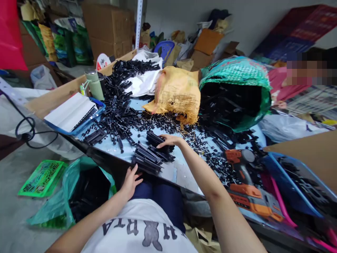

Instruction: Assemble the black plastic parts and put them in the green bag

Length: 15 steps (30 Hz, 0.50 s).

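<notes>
Black plastic parts [147, 156]: I have a small stack of long ones on the worktop [184, 177], on the near side of the yellow sack [177, 91].
Right hand [168, 140]: it lies over the dark parts on the side of the stack closest to the yellow sack; its fingers are partly hidden, so I cannot tell whether it is clamped on them.
Left hand [131, 182]: fingers spread, farther from the yellow sack than the stack is; I cannot tell whether it touches the nearest part. My two hands are apart from each other.
Screws [216, 167]: strewn on the near side of the yellow sack and to its right.
Drill [246, 191]: orange and grey, lying to the near right of the yellow sack.
Green bag [234, 72]: right of the yellow sack, mouth open, dark pieces inside.
Flask [95, 86]: upright, left of the yellow sack, near a blue tray [62, 131] with white paper [70, 111] on it.
</notes>
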{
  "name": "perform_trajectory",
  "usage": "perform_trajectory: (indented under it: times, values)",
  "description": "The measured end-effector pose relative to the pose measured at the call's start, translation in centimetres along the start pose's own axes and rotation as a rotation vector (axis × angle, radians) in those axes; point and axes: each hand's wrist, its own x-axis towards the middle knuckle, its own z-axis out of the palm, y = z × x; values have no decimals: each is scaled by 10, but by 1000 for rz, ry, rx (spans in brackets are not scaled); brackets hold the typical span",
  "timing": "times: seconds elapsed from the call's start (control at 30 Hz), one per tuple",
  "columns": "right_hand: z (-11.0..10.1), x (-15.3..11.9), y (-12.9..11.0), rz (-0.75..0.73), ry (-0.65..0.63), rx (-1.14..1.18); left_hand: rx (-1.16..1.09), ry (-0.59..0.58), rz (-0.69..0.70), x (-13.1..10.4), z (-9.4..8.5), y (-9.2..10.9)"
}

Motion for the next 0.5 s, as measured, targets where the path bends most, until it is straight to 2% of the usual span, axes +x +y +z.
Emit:
perform_trajectory:
  times: [0.1, 0.23, 0.37, 0.5]
  values:
    - [29, -4, -11, -57, -78, 56, -184, -67, 81, -5, 6, -5]
    - [65, -14, -23, -90, -72, 98, -343, -1, 60, -14, 4, -14]
    - [94, -26, -29, -51, -45, 174, -424, -8, 31, -23, 1, -16]
    - [117, -44, -41, -115, -85, 393, -456, 2, 38, -31, -4, -12]
